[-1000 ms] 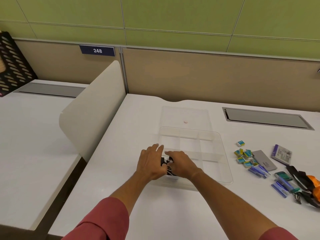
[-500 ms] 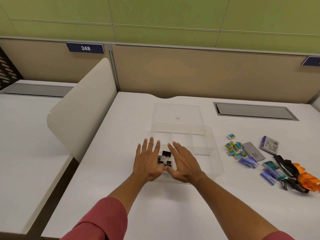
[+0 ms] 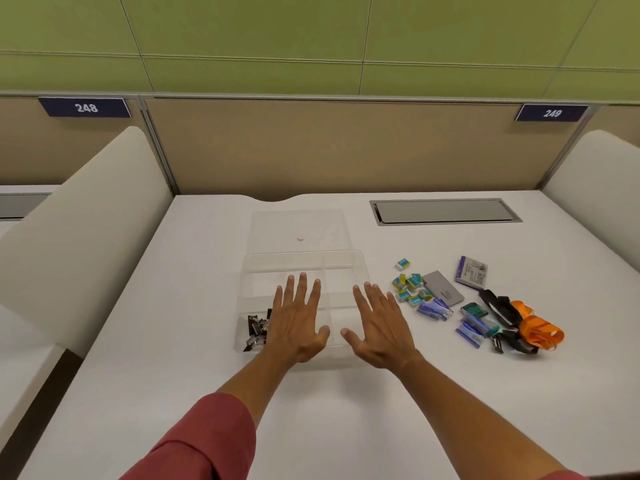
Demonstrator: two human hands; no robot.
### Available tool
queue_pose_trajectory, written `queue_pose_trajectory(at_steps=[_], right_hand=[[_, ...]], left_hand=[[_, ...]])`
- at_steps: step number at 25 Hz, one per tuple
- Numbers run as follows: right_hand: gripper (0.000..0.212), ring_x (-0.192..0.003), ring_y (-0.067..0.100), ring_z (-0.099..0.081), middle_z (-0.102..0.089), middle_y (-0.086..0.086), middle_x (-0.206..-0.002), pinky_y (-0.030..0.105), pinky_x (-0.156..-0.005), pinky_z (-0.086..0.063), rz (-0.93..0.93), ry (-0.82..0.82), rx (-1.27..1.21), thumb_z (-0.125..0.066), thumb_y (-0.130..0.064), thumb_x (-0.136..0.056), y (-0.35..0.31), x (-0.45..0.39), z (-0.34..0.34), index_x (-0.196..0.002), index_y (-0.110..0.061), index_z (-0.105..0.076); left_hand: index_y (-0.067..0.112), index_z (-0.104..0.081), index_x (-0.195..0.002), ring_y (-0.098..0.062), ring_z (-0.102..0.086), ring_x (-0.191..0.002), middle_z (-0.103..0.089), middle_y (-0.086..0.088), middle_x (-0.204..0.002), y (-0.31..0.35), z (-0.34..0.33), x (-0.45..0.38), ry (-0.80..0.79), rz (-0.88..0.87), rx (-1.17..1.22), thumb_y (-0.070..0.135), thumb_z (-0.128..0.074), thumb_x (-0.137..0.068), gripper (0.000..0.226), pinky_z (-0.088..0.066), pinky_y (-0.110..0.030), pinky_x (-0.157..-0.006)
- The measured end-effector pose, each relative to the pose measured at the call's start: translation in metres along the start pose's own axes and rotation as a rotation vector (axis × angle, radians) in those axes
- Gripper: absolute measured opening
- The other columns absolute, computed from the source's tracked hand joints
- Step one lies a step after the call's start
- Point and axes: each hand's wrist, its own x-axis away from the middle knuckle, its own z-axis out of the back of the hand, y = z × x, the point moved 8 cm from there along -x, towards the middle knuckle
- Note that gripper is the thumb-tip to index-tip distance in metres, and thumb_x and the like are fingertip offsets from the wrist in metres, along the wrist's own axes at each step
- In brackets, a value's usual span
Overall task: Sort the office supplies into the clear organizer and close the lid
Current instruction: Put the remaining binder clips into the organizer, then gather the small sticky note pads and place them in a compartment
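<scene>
The clear organizer (image 3: 304, 261) stands on the white desk, with several compartments. Its clear lid (image 3: 298, 226) lies flat just behind it. Black binder clips (image 3: 257, 329) fill the near-left compartment. My left hand (image 3: 298, 320) hovers over the organizer with straight spread fingers and holds nothing. My right hand (image 3: 379, 323) is spread the same way over the organizer's right side, also empty. To the right on the desk lie small teal and yellow boxes (image 3: 408, 287), blue staple boxes (image 3: 434, 311), a grey card (image 3: 443, 288), a purple packet (image 3: 471, 273) and black and orange lanyards (image 3: 530, 327).
A grey cable hatch (image 3: 445, 211) is set into the desk at the back right. White curved dividers stand at the left (image 3: 86, 216) and right (image 3: 599, 174) edges. A tan partition with signs 248 and 249 closes the back.
Both hands let go of the binder clips in the near-left compartment, opened flat and moved right. The view has shifted right, so the loose supplies now sit nearer the middle.
</scene>
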Motion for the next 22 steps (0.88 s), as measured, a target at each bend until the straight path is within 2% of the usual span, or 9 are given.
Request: queue_pose_trajectory(at_steps=[5, 9, 17, 22], right_hand=[[0.088, -0.149, 0.023, 0.007, 0.005, 0.008, -0.162, 0.043, -0.121, 0.001, -0.081, -0.021, -0.049, -0.03, -0.068, -0.087, 0.065, 0.011, 0.004, -0.152, -0.023, 0.008], [0.089, -0.15, 0.024, 0.003, 0.001, 0.009, -0.162, 0.043, -0.122, -0.002, -0.117, -0.019, -0.089, -0.032, -0.067, -0.087, 0.111, 0.015, 0.007, -0.153, -0.021, 0.004], [0.088, -0.149, 0.025, -0.005, -0.007, 0.01, -0.162, 0.043, -0.122, -0.005, -0.11, -0.034, -0.11, -0.03, -0.066, -0.086, 0.179, 0.004, 0.003, -0.153, -0.018, 0.0], [0.071, -0.14, 0.026, -0.028, -0.031, 0.01, -0.154, 0.041, -0.117, -0.022, -0.121, -0.017, -0.171, -0.039, -0.051, -0.092, 0.206, -0.014, 0.003, -0.15, -0.013, -0.021]], left_hand=[[0.024, 0.009, -0.152, -0.029, 0.015, -0.147, 0.013, -0.011, -0.16, 0.059, -0.01, -0.025, -0.006, -0.018, 0.006, 0.06, -0.034, -0.08, 0.091, 0.014, -0.044, -0.116], [0.025, 0.01, -0.152, -0.026, 0.016, -0.147, 0.014, -0.009, -0.16, 0.102, -0.024, -0.043, -0.016, 0.004, 0.015, 0.062, -0.035, -0.081, 0.091, 0.017, -0.039, -0.114], [0.02, 0.009, -0.152, -0.025, 0.013, -0.148, 0.012, -0.011, -0.16, 0.162, -0.039, -0.074, -0.021, -0.007, 0.017, 0.057, -0.039, -0.083, 0.091, 0.013, -0.037, -0.117], [0.02, 0.009, -0.152, -0.024, 0.012, -0.148, 0.012, -0.009, -0.16, 0.178, -0.048, -0.084, -0.064, 0.049, 0.046, 0.053, -0.041, -0.086, 0.089, 0.009, -0.037, -0.119]])
